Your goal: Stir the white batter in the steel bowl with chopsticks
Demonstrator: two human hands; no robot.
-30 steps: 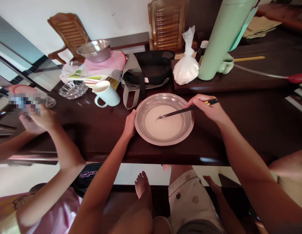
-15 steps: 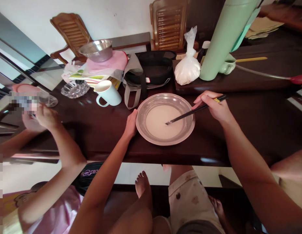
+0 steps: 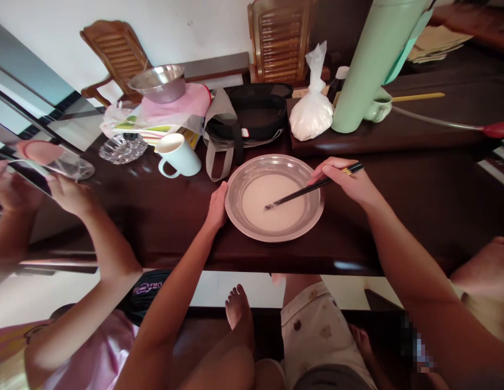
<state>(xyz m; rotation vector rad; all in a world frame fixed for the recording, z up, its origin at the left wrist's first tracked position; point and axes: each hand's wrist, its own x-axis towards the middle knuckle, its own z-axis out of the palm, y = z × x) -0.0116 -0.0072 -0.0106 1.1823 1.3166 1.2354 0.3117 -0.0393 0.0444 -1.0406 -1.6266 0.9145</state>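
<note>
From the head view, we're looking straight down onto a glossy dark reddish-brown wooden table (image 3: 422, 211), and right near its front edge we have the wide, shallow, round metal bowl (image 3: 274, 236), holding a pool of milky off-white liquid (image 3: 286, 216). Over to the person's right hand (image 3: 337, 174), and we see its grip clamped on a pair of slim black chopsticks with gold-coloured bands (image 3: 303, 191)! They slant down to the left across the bowl's right rim, their tips at the liquid, left of the middle.

On the other side, we find the left hand (image 3: 217, 208) against the bowl's left rim, thumb uppermost; its fingers are hidden, so we cannot tell how far that grip closes.

Just behind the bowl we spot a black-and-grey fabric bag (image 3: 254, 127), with a pale blue mug (image 3: 185, 160) to its left and a tied clear plastic bag of white stuff (image 3: 311, 120) to its right. Next to that, a tall pale-green cylinder (image 3: 368, 67) leans in our view. And far left, well apart from the bowl, we have another person's hands (image 3: 71, 194) raised around a thin object we cannot make out.
</note>
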